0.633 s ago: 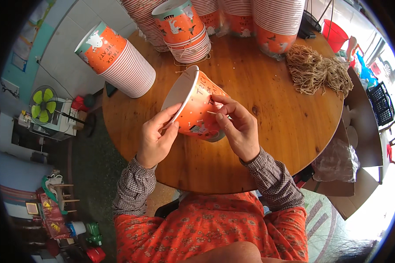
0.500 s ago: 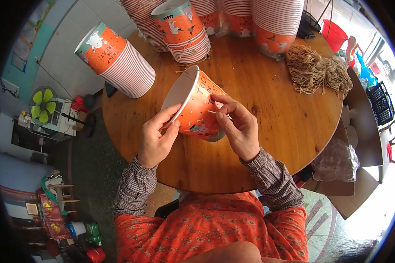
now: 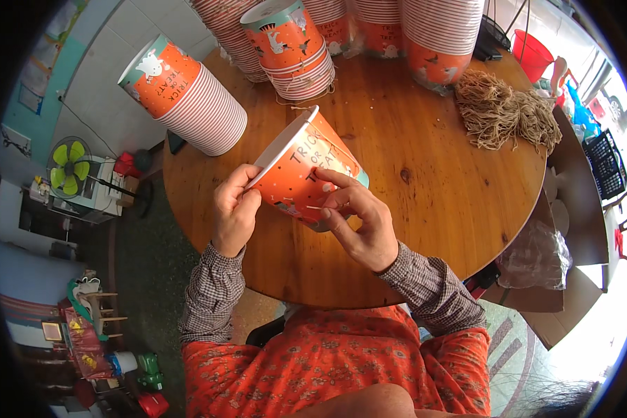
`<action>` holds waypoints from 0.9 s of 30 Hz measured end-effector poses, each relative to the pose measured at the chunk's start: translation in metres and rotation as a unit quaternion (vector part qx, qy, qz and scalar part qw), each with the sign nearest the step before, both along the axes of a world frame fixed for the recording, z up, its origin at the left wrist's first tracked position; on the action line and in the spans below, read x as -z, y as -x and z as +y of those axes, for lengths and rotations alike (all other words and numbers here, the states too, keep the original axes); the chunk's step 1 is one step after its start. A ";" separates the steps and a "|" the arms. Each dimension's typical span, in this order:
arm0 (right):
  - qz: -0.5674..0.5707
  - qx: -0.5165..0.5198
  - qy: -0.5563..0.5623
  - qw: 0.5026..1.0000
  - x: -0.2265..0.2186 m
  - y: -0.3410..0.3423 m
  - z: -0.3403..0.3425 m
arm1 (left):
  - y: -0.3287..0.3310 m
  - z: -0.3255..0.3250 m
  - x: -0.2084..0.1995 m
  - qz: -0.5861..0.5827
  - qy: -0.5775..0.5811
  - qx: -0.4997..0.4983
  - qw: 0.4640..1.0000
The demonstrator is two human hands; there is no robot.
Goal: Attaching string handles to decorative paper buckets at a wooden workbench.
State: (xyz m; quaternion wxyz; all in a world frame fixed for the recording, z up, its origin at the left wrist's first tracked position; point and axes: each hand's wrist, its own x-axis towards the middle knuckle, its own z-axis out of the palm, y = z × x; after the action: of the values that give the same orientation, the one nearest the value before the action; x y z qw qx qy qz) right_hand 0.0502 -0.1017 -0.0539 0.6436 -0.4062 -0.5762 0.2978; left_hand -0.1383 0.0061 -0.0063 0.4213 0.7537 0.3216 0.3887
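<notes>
Left hand: closed on the rim of the orange bucket, tilted over the table. Right hand: fingertips pinched on a thin pale strand at the bucket's side. Beyond: bucket stack, string bundle.

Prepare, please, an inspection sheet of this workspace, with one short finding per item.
Surface: round brown wooden table.
Job's things: tapered orange paper bucket, tilted; thin whitish piece, material unclear.
Clutter: stacked orange-and-white paper buckets; bundled beige fibrous strings.
Hands: bare left hand holds the bucket's rim; bare right hand pinches the whitish piece.
Cables: thin dark cord along the pale wall.
Surroundings: green-bladed fan left; brown cardboard box right.
</notes>
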 end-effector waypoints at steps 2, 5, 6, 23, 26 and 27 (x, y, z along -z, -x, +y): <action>-0.012 0.006 -0.007 1.000 -0.001 0.001 0.000 | 0.003 0.004 0.002 0.004 0.001 -0.002 1.000; -0.017 -0.007 -0.007 1.000 -0.001 0.003 -0.002 | 0.006 0.008 0.002 0.004 0.009 -0.004 1.000; -0.025 -0.012 -0.004 1.000 -0.001 0.004 -0.003 | 0.006 0.010 0.001 -0.001 0.014 -0.003 1.000; 0.154 0.038 0.058 0.986 0.009 -0.023 0.016 | -0.006 0.005 -0.015 -0.047 -0.008 0.158 0.986; 0.219 0.034 0.047 0.974 0.009 -0.028 0.018 | -0.015 0.004 -0.015 -0.013 -0.022 0.164 0.986; 0.214 0.043 0.052 0.975 0.006 -0.031 0.017 | -0.017 0.003 -0.015 -0.016 -0.020 0.169 0.985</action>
State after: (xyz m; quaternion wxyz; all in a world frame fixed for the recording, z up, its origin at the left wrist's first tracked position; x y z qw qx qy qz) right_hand 0.0813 -0.0849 -0.0599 0.7420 -0.3903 -0.3913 0.3795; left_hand -0.1210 0.0095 0.0089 0.4709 0.7992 0.1752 0.3298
